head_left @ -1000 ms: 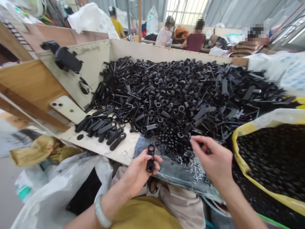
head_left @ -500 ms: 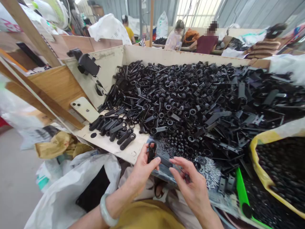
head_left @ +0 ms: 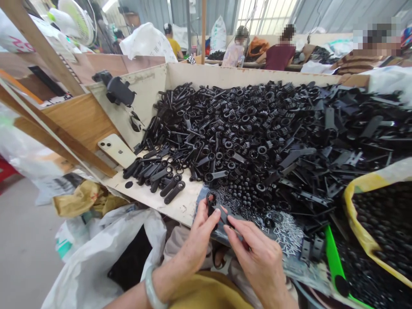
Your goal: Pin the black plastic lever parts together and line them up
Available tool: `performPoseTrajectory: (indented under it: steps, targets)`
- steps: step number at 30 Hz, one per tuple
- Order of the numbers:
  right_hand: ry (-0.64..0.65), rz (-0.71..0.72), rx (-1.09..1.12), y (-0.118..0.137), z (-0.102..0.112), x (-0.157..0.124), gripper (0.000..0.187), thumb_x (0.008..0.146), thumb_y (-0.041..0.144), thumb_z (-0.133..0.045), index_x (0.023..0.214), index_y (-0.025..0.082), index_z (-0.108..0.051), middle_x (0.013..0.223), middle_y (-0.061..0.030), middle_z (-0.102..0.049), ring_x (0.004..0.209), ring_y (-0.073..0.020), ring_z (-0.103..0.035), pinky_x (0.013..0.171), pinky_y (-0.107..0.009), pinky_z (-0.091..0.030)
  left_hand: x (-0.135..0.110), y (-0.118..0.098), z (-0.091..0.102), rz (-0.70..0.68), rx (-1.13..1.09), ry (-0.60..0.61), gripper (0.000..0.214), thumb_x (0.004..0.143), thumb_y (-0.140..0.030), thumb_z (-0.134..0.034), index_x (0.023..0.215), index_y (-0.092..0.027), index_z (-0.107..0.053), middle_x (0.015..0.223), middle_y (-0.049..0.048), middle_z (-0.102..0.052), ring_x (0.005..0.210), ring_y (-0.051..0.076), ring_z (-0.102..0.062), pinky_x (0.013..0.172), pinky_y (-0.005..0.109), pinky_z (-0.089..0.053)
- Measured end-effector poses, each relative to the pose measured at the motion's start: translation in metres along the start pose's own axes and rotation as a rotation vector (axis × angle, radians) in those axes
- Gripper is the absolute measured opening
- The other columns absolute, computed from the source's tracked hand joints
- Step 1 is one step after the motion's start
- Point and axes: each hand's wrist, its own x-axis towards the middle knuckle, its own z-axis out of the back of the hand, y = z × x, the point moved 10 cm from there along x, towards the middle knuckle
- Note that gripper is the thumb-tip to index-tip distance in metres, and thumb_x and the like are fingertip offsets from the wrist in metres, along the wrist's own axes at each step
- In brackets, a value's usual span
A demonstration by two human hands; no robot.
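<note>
Left hand (head_left: 196, 244) gripping a black plastic ring-ended lever (head_left: 219, 211), right hand (head_left: 254, 262) pinching narrowly at its arm, both just in front of the heaped black plastic parts (head_left: 257, 137) on the surface (head_left: 180, 206).

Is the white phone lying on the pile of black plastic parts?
No, the white phone lies on the pale board beside the pile of black plastic parts.

Loose plastic parts (head_left: 244, 141) heaped inside a plywood bin (head_left: 251, 75), phone (head_left: 116, 150) on left ledge, sack of round parts (head_left: 380, 223) at right, co-workers (head_left: 280, 56) behind.
</note>
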Motion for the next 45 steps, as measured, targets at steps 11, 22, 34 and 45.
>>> performPoseTrajectory:
  steps: [11, 22, 34, 45]
  targets:
    - [-0.019, -0.025, -0.087, 0.005, -0.017, -0.007, 0.023, 0.107, 0.022, -0.053, 0.11, 0.013, -0.074, 0.091, -0.0078, -0.079, 0.075, -0.0155, -0.076, 0.069, -0.022, -0.057, -0.004, 0.005, -0.016, 0.002, 0.002, 0.046, 0.033, 0.095, -0.044, -0.067, 0.121, -0.026, -0.058, 0.12, 0.0036, -0.067, 0.107, 0.017, -0.059, 0.099, 0.031, -0.046]
    - [0.092, -0.515, 0.269, -0.049, -0.011, -0.011, 0.022, 0.092, 0.04, -0.072, 0.104, 0.022, -0.078, 0.076, 0.0001, -0.068, 0.058, -0.0132, -0.058, 0.053, -0.023, -0.045, -0.005, 0.01, -0.014, 0.079, 0.227, 0.195, 0.055, 0.094, -0.052, -0.065, 0.138, -0.021, -0.053, 0.081, 0.0013, -0.068, 0.064, 0.013, -0.061, 0.064, 0.025, -0.053]
    - [0.232, -0.682, 0.545, -0.038, -0.055, -0.025, 0.035, 0.083, 0.033, -0.075, 0.061, 0.019, -0.052, 0.059, 0.0075, -0.044, 0.057, -0.0088, -0.04, 0.053, -0.022, -0.033, -0.035, -0.004, 0.025, -0.041, 0.791, 0.338, 0.071, 0.099, -0.04, -0.058, 0.163, -0.036, -0.028, 0.094, 0.0027, -0.076, 0.082, 0.019, -0.07, 0.082, 0.031, -0.058]
    - [0.261, -0.274, -0.02, -0.093, -0.022, 0.071, 0.027, 0.099, 0.027, -0.059, 0.12, 0.02, -0.074, 0.086, -0.0016, -0.069, 0.073, -0.0152, -0.064, 0.069, -0.026, -0.049, 0.019, -0.137, 0.098, -0.911, 1.435, -0.591, 0.028, 0.098, -0.032, -0.055, 0.108, -0.017, -0.076, 0.119, 0.0158, -0.076, 0.121, 0.035, -0.059, 0.112, 0.054, -0.037]
